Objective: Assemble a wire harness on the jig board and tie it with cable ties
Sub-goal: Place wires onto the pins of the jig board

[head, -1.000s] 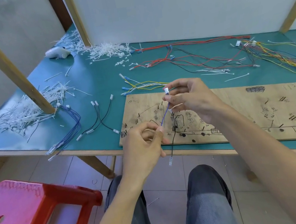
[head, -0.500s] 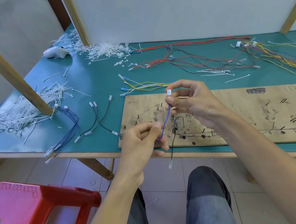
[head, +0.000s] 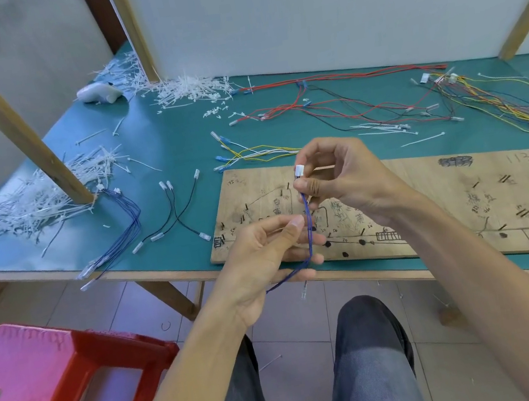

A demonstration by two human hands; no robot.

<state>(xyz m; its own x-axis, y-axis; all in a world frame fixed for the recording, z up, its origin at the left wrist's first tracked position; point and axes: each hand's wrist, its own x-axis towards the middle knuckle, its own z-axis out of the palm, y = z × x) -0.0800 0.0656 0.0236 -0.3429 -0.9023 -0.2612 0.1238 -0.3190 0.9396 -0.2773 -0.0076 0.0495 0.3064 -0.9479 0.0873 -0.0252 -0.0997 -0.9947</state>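
Note:
Above the near left part of the wooden jig board (head: 428, 195), my right hand (head: 339, 178) pinches a blue wire (head: 308, 224) just under its white connector (head: 299, 171). The wire hangs down into my left hand (head: 265, 255), whose thumb and fingers close on its lower stretch; the wire's tail runs out behind the palm. A small white terminal (head: 304, 292) dangles below the table edge. Loose cable ties (head: 37, 198) lie heaped at the left around a wooden post.
Blue wires (head: 122, 229) and black wires (head: 175, 214) lie left of the board. Yellow and white wires (head: 255, 153), red and black wires (head: 344, 101) and a mixed bundle (head: 500, 100) lie behind it. A red stool (head: 50, 390) stands at lower left. More ties (head: 189, 87) sit at the back.
My left hand has slid down the blue wire toward the table edge, leaving a longer stretch between the hands. My right hand keeps the connector end almost still.

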